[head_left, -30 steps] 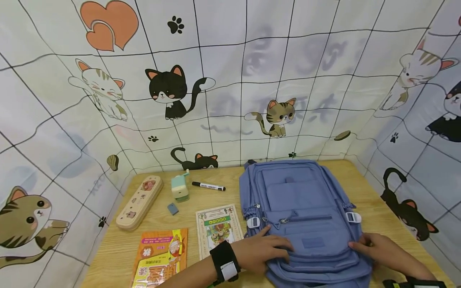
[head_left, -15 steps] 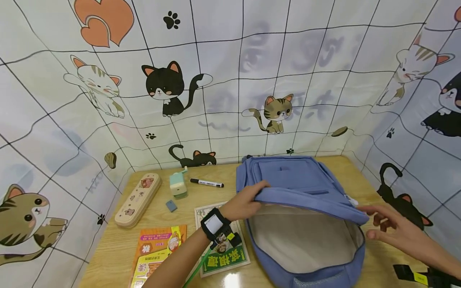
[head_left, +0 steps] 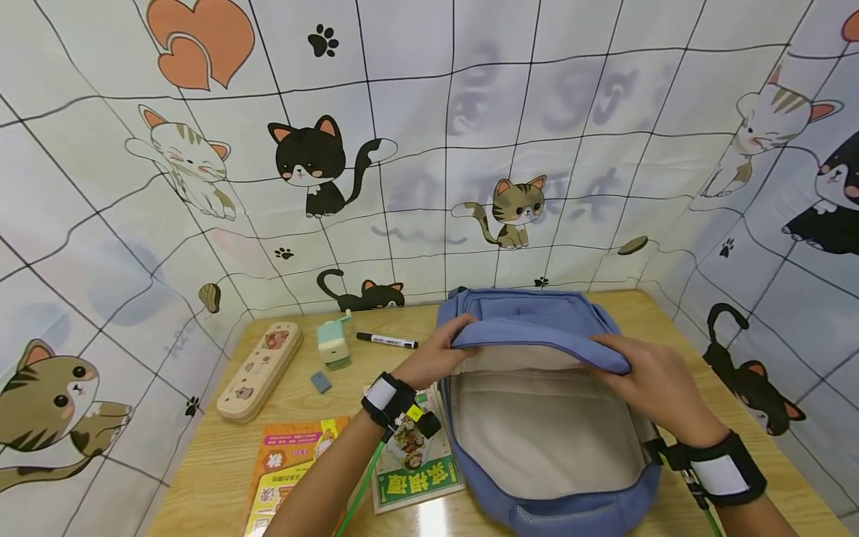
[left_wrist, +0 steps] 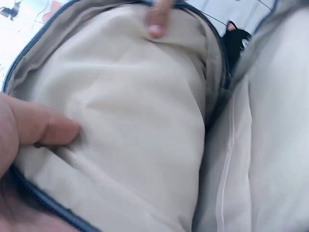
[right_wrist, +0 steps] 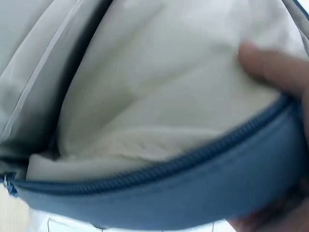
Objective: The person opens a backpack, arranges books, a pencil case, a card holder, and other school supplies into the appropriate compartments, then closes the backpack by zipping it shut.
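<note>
A blue backpack (head_left: 584, 514) lies on the table with its main compartment unzipped, showing the beige lining (head_left: 543, 425). Its front flap (head_left: 530, 333) is lifted and folded back toward the wall. At the flap's left side my left hand (head_left: 432, 358) grips the edge, thumb on the lining in the left wrist view. My right hand (head_left: 647, 384) grips the flap's right side; in the right wrist view its thumb (right_wrist: 270, 65) lies over the lining and the zipper edge (right_wrist: 159, 171) runs beneath. Each wrist wears a black strap.
Left of the backpack lie a green-bordered booklet (head_left: 419, 481) and an orange book (head_left: 288, 459), partly behind my left forearm. Farther back are a pencil case (head_left: 260, 371), a pencil sharpener (head_left: 332, 344), a blue eraser (head_left: 321, 382) and a black-and-white marker (head_left: 387, 341). A cat-print curtain (head_left: 416, 164) surrounds the table.
The closed-looking backpack front has been lifted, exposing the lining. My left hand has raised the flap further back; my right hand has come in from the right and taken hold of it.
</note>
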Demonstrator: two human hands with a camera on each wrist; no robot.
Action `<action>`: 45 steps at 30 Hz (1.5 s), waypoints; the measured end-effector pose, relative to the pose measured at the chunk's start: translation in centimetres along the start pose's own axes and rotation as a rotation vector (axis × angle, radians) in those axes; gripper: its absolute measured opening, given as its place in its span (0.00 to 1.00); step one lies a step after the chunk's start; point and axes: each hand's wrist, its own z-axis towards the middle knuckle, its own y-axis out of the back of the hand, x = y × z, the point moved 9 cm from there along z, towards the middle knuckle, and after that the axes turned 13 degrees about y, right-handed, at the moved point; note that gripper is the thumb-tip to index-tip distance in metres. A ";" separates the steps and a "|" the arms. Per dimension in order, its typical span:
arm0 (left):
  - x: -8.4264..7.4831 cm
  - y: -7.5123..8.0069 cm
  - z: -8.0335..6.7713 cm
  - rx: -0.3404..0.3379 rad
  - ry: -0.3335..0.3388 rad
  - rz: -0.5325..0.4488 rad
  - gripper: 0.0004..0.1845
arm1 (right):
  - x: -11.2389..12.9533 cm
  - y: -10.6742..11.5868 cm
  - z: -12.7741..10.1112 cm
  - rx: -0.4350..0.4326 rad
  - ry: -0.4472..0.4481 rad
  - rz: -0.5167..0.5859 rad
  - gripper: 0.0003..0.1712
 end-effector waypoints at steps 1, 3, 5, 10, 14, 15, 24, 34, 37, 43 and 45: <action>0.2 0.1 -0.4 -0.003 -0.004 0.028 0.16 | 0.1 0.1 0.2 -0.037 0.019 -0.016 0.27; 0.8 0.5 -1.5 0.010 -0.015 0.074 0.22 | 0.2 0.1 0.4 -0.089 0.036 -0.035 0.24; 2.1 1.5 -3.1 0.005 -0.006 0.137 0.30 | 0.3 0.2 0.7 -0.124 0.040 -0.028 0.22; 7.6 4.8 -5.7 -0.133 0.133 0.477 0.40 | 0.1 0.5 1.0 -0.154 0.021 -0.029 0.21; 12.1 5.9 -6.7 -0.157 0.358 0.819 0.56 | -0.2 0.7 1.1 -0.149 0.007 -0.021 0.21; 12.9 5.9 -7.0 -0.142 0.401 0.866 0.60 | -0.3 0.6 1.2 -0.146 0.005 -0.015 0.21; 12.8 5.9 -6.4 -0.207 0.365 1.067 0.66 | -0.4 0.6 0.9 -0.133 -0.013 0.005 0.19; 14.2 9.3 -6.7 -0.215 0.489 0.754 0.40 | -0.2 -0.2 0.8 -0.125 -0.013 0.002 0.18; 12.9 9.8 -8.3 -0.098 0.471 0.500 0.45 | -0.3 -0.3 0.8 -0.116 -0.018 0.005 0.17; 8.0 11.4 -11.9 0.038 0.429 0.253 0.46 | -0.4 -0.1 0.7 -0.121 -0.027 0.002 0.18; 6.4 11.9 -12.7 0.066 0.390 0.204 0.44 | -0.5 -0.1 0.7 -0.123 -0.033 0.005 0.18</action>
